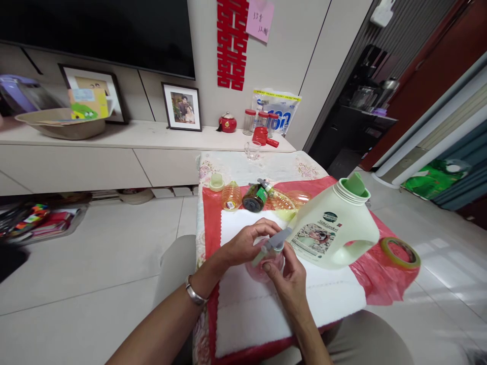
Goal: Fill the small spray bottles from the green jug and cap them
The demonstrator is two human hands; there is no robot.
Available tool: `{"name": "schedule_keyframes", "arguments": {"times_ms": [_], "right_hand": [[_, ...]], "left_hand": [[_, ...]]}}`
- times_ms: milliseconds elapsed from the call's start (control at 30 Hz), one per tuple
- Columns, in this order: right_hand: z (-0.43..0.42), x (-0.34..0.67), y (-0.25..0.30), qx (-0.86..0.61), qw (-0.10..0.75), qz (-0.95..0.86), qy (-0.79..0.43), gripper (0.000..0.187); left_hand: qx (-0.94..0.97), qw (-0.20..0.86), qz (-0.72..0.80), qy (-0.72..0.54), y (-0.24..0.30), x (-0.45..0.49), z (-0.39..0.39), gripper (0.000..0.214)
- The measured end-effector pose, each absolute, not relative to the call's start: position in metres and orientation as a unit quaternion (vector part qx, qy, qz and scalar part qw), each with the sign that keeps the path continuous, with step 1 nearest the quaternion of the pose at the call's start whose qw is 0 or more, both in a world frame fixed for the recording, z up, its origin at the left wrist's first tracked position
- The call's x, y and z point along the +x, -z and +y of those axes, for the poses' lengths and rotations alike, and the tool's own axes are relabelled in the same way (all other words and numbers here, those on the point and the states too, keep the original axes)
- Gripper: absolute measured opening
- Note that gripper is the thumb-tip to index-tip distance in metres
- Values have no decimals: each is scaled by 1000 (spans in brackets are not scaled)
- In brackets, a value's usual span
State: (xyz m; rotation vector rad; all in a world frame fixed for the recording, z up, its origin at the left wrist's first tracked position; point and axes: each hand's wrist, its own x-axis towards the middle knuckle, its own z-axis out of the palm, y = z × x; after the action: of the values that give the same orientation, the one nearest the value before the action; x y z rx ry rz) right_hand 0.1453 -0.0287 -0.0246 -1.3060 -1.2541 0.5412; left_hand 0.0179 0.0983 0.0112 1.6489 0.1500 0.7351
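My left hand (245,243) is wrapped round a small clear pinkish spray bottle (262,268) over the white cloth (266,304). My right hand (291,276) pinches the bottle's grey spray head (272,246) from below and the right. Both hands are closed on the bottle. A pale green detergent jug (333,228) with a green spout lies tilted just right of my hands. Beyond them lie a small amber bottle (231,196), a dark jar with a green label (255,197) and a clear plastic bottle (283,201). A pale green cap (216,181) sits at the far left.
The small table (243,165) has a red plastic sheet (380,284) over a floral cover. A roll of tape (400,252) lies at its right edge and a glass cup (253,149) at the far end. A low cabinet (114,147) with frames and jars runs behind.
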Motion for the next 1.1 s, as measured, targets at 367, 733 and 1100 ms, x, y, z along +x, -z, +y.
{"name": "schedule_keyframes", "arguments": {"times_ms": [367, 733, 1100], "right_hand": [[-28, 144, 20, -556, 588, -543, -225, 54], [-28, 145, 24, -557, 588, -541, -226, 49], [-29, 146, 24, -562, 582, -545, -220, 52]], "left_hand": [[688, 645, 67, -327, -17, 18, 97, 45], [720, 627, 49, -293, -12, 14, 99, 43], [694, 632, 40, -341, -7, 17, 98, 40]]}}
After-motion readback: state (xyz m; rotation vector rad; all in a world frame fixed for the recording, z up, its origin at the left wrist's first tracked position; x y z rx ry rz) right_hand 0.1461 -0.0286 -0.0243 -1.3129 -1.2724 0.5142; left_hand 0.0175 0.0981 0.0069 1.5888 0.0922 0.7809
